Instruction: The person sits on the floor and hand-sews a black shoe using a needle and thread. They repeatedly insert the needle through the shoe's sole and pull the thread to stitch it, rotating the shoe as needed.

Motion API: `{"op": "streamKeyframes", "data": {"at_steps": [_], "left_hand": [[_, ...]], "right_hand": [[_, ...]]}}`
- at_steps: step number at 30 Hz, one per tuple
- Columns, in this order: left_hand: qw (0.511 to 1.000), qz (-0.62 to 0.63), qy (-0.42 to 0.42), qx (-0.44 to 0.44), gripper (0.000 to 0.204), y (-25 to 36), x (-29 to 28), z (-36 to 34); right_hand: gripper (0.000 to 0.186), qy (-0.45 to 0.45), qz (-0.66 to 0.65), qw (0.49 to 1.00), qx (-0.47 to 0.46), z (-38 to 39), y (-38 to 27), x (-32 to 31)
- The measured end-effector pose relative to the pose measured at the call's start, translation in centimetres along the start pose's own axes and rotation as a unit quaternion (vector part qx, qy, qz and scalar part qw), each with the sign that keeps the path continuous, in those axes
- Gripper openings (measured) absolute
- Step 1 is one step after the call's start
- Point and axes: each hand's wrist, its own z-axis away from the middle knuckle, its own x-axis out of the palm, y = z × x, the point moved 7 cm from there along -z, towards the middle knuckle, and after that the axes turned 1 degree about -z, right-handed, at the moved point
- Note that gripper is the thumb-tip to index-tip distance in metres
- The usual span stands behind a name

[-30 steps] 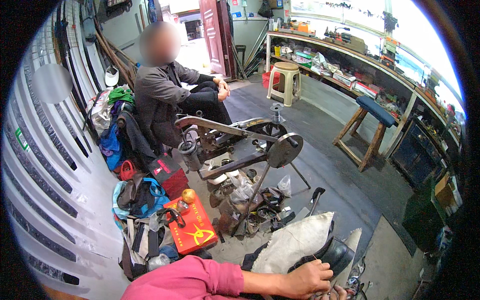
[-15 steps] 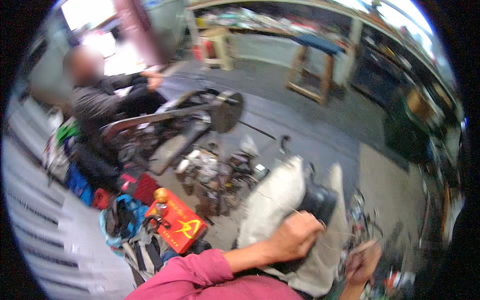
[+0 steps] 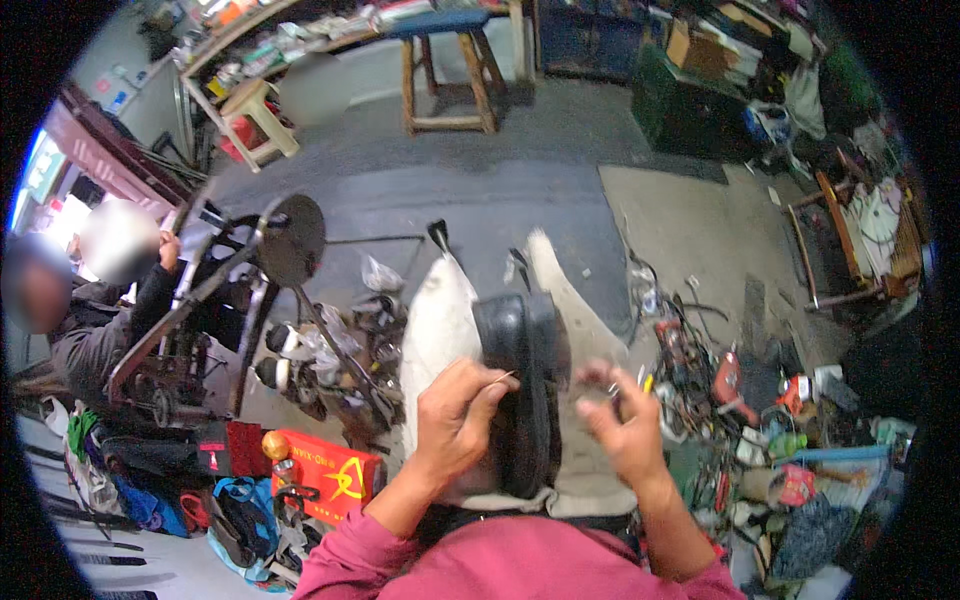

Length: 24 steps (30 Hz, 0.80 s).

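Observation:
A black shoe point(image 3: 541, 420) stands on edge in my lap, between my legs in pale cream covering. My left hand point(image 3: 455, 412) is closed in a pinch on a thin thread-like strand point(image 3: 506, 377), whose tip sticks out toward the shoe. Over the pale cloth on the shoe's other side, my right hand point(image 3: 622, 415) has thumb and forefinger apart, and the fingertips are slightly smeared. I make out nothing in its grip.
An orange-red box point(image 3: 345, 475) lies at my left, near a blue bag point(image 3: 245, 515). Beyond stands a metal machine with a round disc point(image 3: 292, 240); a seated person point(image 3: 95, 320) is beside it. Tools and scraps point(image 3: 735, 385) clutter the right. A blue-topped stool point(image 3: 440, 30) stands far ahead.
The view has swung right and levelled. My left hand has moved to the shoe's near left side. My right hand has come up beside the shoe and its fingers have opened.

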Motion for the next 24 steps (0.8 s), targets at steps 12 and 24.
{"op": "streamKeyframes", "data": {"at_steps": [12, 24], "left_hand": [[0.769, 0.555, 0.271, -0.166, 0.033, -10.2, -11.7, -0.2], [0.740, 0.588, 0.227, -0.233, 0.028, -12.4, -8.7, -4.3]], "right_hand": [[0.027, 0.032, -0.391, 0.920, -0.001, -0.3, -2.5, 0.2], [0.038, -0.069, 0.028, 0.997, 0.018, -1.5, -2.1, 4.0]]}}
